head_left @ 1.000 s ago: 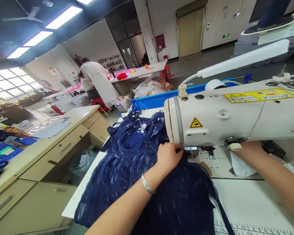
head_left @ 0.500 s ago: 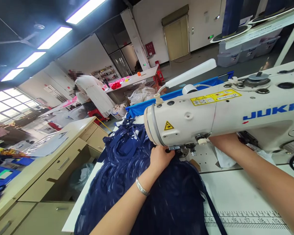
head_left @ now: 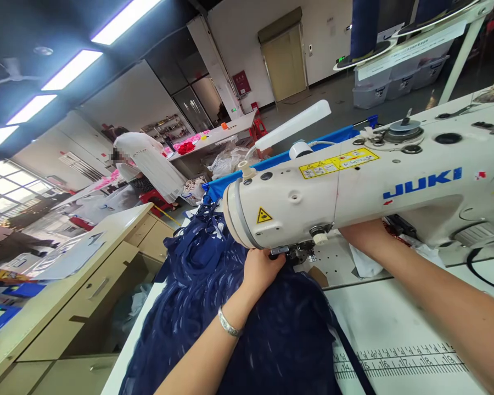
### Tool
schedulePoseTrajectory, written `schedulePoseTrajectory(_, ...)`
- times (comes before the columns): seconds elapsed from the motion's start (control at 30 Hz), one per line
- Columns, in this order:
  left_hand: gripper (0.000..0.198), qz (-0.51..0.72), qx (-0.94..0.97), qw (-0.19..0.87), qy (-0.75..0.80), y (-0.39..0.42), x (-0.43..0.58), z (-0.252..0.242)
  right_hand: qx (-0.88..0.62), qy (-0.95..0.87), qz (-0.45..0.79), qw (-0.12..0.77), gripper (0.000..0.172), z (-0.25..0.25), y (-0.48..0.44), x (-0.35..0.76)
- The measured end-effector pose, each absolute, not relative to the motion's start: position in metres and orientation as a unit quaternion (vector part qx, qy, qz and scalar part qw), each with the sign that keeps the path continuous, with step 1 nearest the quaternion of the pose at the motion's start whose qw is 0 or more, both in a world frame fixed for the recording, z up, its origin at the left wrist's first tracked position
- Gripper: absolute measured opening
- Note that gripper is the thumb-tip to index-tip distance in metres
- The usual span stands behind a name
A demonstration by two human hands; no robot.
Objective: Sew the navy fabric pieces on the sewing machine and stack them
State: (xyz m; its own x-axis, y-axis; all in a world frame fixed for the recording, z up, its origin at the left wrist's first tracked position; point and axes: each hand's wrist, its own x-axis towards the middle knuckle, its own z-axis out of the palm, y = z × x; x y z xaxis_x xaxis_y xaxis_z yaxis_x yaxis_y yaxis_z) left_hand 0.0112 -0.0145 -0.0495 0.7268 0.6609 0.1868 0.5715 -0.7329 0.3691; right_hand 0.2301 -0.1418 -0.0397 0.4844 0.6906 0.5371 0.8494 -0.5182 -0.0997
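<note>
Dark navy sheer fabric [head_left: 214,307] with rows of looped, ruffled strips is heaped across the sewing table, up to the needle area of a white JUKI sewing machine [head_left: 313,192]. My left hand [head_left: 261,271], below a silver bangle [head_left: 228,322], is closed on the fabric right beside the presser foot; its fingertips are partly hidden under the machine head. My right hand [head_left: 360,233] reaches beneath the machine's arm, and its fingers are hidden behind it. A narrow navy strap [head_left: 354,356] trails from the fabric towards the near edge.
A ruler scale [head_left: 403,362] is printed on the white tabletop. A pale drawer cabinet [head_left: 78,307] stands left of the table. White cloth [head_left: 366,263] lies under the machine's arm. Behind are a blue cloth trough [head_left: 267,164] and a person in white [head_left: 156,159].
The view has shifted slightly, so the machine appears farther left. Both hands keep nearly the same places at the machine. The fabric shows little movement.
</note>
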Motion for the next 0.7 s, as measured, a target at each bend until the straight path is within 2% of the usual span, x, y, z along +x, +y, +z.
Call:
schedulePoseTrajectory(0.3, 0.014, 0.109, 0.928, 0.143, 0.327, -0.016, 0.011, -0.042, -0.857, -0.464, -0.154, 0.161, 0.049, -0.039, -0.145, 0.229)
schedulePoseTrajectory(0.47, 0.010, 0.065, 0.950, 0.146, 0.266, -0.014, 0.010, -0.032, -0.861, -0.465, -0.147, 0.145, 0.051, -0.034, -0.148, 0.225)
schedulePoseTrajectory(0.57, 0.011, 0.054, 0.953, 0.137, 0.264, -0.014, 0.010, -0.031, -0.852, -0.473, -0.173, 0.144, 0.053, -0.034, -0.149, 0.225)
schedulePoseTrajectory(0.7, 0.007, 0.051, 0.951, 0.128, 0.278, -0.015, 0.009, -0.034, -0.861, -0.467, -0.178, 0.100, 0.052, -0.034, -0.150, 0.225)
